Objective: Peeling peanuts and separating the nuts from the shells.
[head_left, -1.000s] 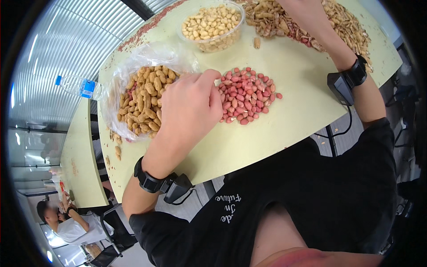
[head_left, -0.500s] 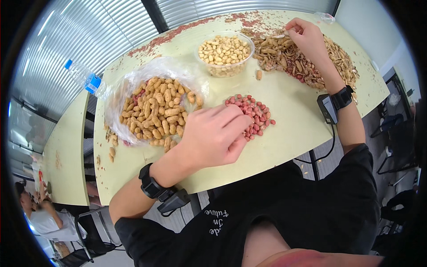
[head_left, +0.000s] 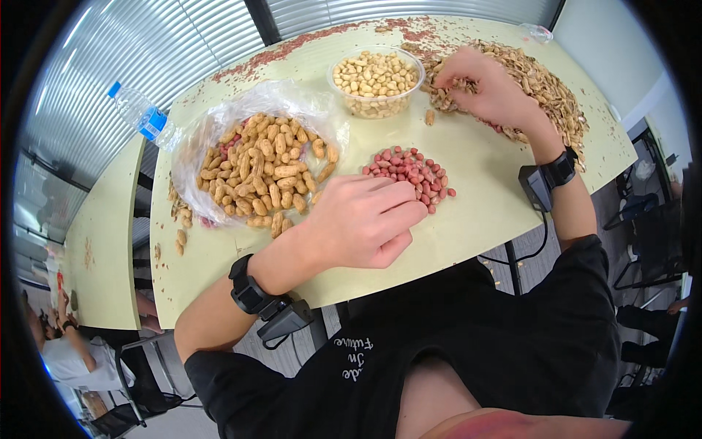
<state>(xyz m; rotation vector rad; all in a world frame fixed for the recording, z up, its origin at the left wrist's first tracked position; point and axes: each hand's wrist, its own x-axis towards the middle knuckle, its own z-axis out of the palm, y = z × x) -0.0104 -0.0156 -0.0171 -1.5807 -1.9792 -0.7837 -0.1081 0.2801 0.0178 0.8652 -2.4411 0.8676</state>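
Note:
My left hand [head_left: 373, 222] rests at the near left edge of a small pile of red-skinned peanut kernels [head_left: 413, 172]. Its fingers are curled in, and whatever they pinch is hidden beneath them. Farther off to the right, my right hand [head_left: 490, 86] is over the near left part of a wide heap of peanut shells [head_left: 537, 73]. Its thumb and fingers are bent but apart, with shells showing in the gap. Between the two hands, toward the back, a clear round tub [head_left: 376, 108] holds pale skinless peanuts [head_left: 374, 74].
A plastic bag [head_left: 191, 146] of unshelled peanuts [head_left: 259, 172] lies open at left. A water bottle [head_left: 142, 117] stands beside it. Red skins [head_left: 292, 50] litter the far table edge. One peanut [head_left: 429, 117] lies near the tub. Another person [head_left: 80, 358] sits at far left.
My right hand has come down nearer and to the left over the shells, and its earlier pinch on a shell has loosened. My left hand stays by the red kernels.

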